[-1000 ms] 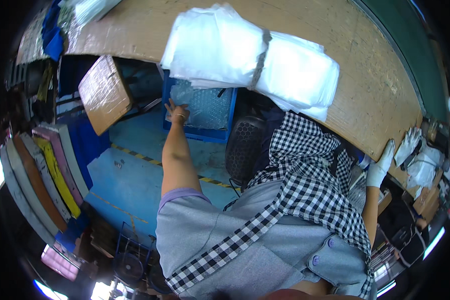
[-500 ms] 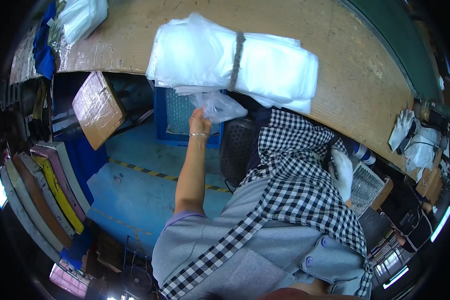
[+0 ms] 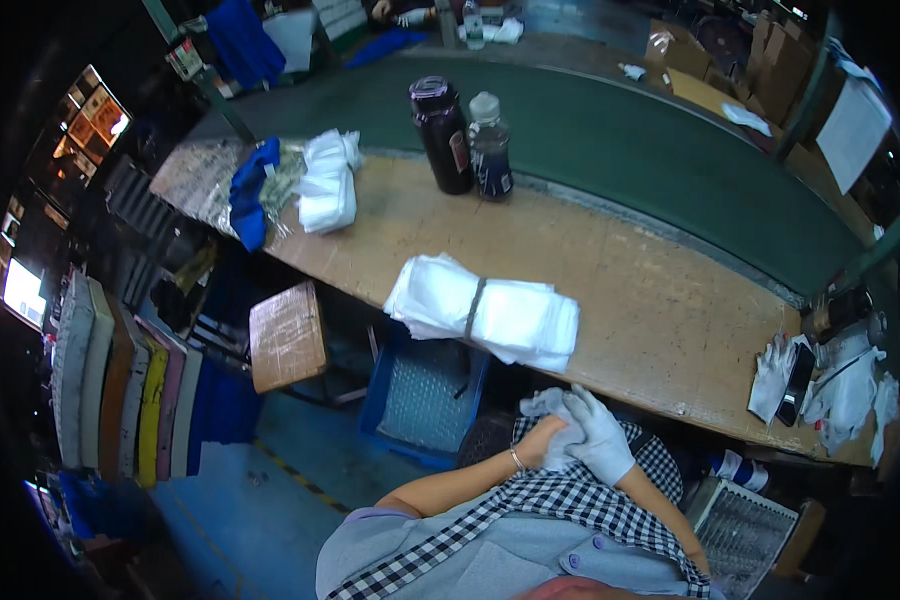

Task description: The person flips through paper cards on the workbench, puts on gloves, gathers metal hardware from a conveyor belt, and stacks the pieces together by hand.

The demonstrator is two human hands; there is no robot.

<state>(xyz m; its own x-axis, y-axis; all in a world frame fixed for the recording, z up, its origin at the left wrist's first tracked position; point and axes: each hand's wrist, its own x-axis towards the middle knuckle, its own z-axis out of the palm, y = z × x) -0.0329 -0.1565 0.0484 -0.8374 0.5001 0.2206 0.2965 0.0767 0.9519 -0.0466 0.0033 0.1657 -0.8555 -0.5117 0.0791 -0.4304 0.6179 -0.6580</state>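
Note:
Both of my hands meet in front of my lap, just below the table edge. My bare left hand (image 3: 542,443), with a bracelet at the wrist, is closed on a crumpled, see-through plastic bag (image 3: 547,404). In a white glove, my right hand (image 3: 599,440) presses against the same bag from the other side, its fingers partly bent over it. Where the palms meet, the bag is hidden. Just beyond my hands, a folded bundle of white bags (image 3: 518,318) with a dark band around it lies at the table's near edge.
On the wooden table (image 3: 660,330) stand a dark flask (image 3: 440,135) and a drink bottle (image 3: 489,150). A second white bundle (image 3: 327,185) lies left, by blue cloth (image 3: 254,195). White gloves (image 3: 771,378) lie right. Below are a blue crate (image 3: 380,405) and a stool (image 3: 288,338).
My left hand has come from the banded bundle's near edge to my lap, carrying the plastic bag. My right hand has risen to meet it. The view has tilted up, showing more table.

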